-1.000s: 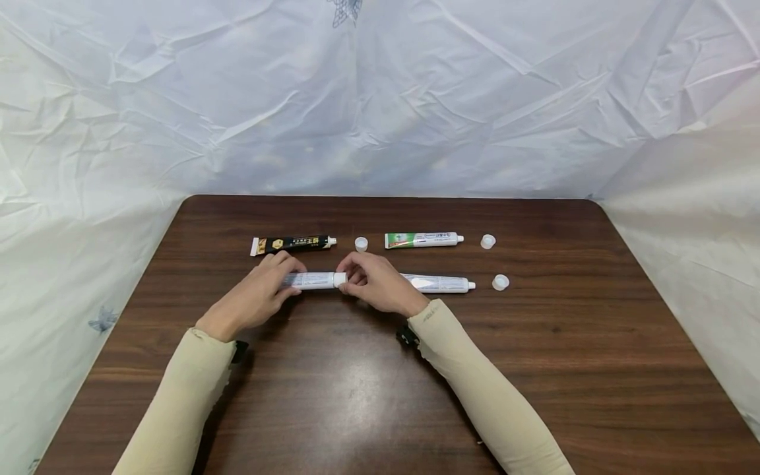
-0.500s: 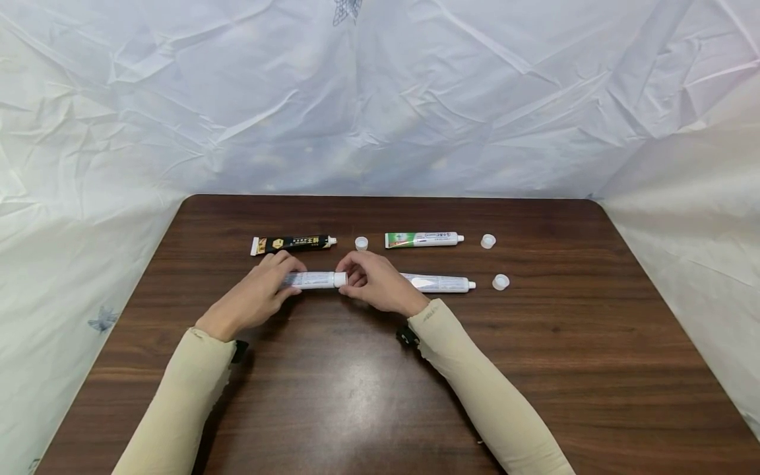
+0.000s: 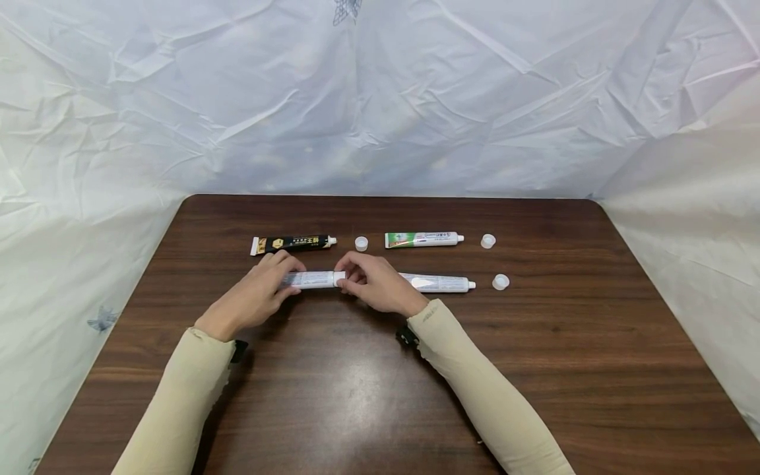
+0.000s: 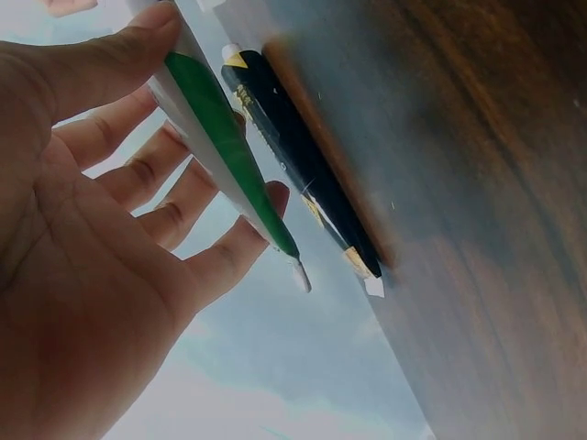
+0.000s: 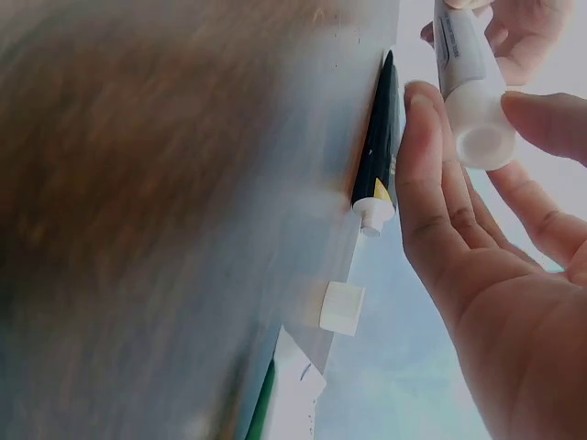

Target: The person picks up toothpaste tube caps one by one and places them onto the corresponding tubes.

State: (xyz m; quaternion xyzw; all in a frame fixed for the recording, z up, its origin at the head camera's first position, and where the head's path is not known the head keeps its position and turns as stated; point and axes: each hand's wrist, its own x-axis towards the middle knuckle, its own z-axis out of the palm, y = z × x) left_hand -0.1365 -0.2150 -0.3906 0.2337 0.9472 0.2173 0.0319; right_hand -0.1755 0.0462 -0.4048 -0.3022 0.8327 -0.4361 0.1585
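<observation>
My left hand grips a white and green toothpaste tube by its body, thumb on one side and fingers on the other. The tube lies level in the head view, its neck end pointing right. On that end sits a white cap, which my right hand pinches between thumb and fingers. Just behind my left hand lies a black and gold toothpaste tube with a bare nozzle. Partly hidden behind my right hand is another white tube, also uncapped.
A loose white cap lies right of the black tube. Farther right are a green and white toothpaste tube, a cap beyond its nozzle and another cap nearer me. Pale sheeting rises behind the wooden table.
Both hands stay nearly in place on the tube and cap. My right fingertips have shifted very slightly left at the cap. The other tubes and caps have not moved.
</observation>
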